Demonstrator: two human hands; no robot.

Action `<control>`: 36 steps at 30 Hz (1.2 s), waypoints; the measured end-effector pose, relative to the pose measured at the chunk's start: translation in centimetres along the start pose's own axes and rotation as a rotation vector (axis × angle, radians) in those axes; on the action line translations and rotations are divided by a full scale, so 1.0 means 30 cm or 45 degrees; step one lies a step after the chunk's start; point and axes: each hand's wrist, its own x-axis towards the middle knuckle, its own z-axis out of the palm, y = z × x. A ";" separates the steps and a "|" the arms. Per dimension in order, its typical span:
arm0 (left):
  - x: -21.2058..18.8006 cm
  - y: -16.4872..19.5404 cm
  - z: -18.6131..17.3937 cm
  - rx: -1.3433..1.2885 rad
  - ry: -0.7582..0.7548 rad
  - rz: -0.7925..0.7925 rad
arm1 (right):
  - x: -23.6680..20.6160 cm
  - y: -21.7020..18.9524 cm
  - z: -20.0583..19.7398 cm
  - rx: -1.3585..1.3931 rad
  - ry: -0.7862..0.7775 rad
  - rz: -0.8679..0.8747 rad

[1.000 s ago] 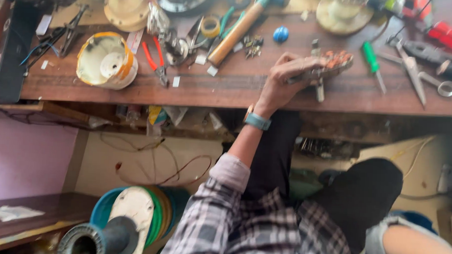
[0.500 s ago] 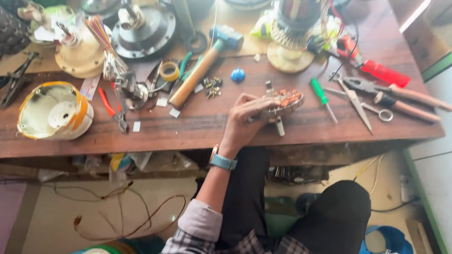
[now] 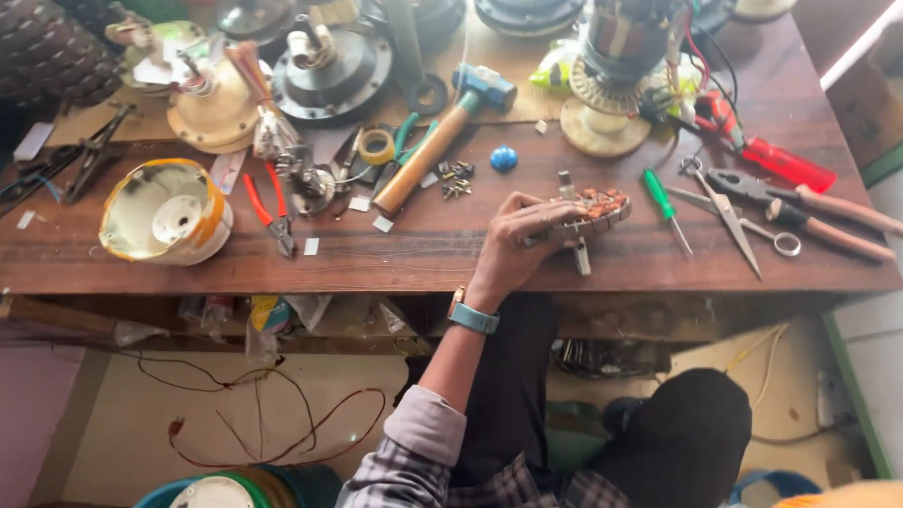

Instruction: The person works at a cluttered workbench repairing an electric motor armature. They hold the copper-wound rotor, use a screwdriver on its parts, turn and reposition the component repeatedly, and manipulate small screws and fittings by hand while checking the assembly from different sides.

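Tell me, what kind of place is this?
Probably a small repair workshop for fans or motors: a worn wooden bench strewn with opened motor housings, a hammer and a green screwdriver.

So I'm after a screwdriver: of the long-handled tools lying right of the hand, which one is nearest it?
The green-handled screwdriver, just right of the wound part under the hand. The scissors and wooden-handled pliers lie farther right.

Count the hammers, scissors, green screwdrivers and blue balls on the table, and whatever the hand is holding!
Hammer: 1
Scissors: 1
Green screwdriver: 1
Blue ball: 1
Copper-wound part in the left hand: 1
Total: 5
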 end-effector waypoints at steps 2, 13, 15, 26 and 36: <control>0.031 0.001 -0.024 0.006 0.047 0.066 | -0.064 0.052 -0.009 -0.169 0.055 0.182; 0.042 0.153 -0.051 0.066 0.010 0.099 | -0.534 0.251 0.080 -0.321 0.185 1.091; 0.054 0.139 -0.044 0.044 0.016 0.180 | -0.503 0.250 0.079 -0.155 0.332 0.942; 0.050 0.050 0.003 0.063 -0.013 0.004 | -0.281 0.353 -0.023 -0.518 0.264 1.029; 0.041 0.030 0.007 0.071 -0.050 0.045 | -0.236 0.519 0.007 -0.667 -0.055 0.880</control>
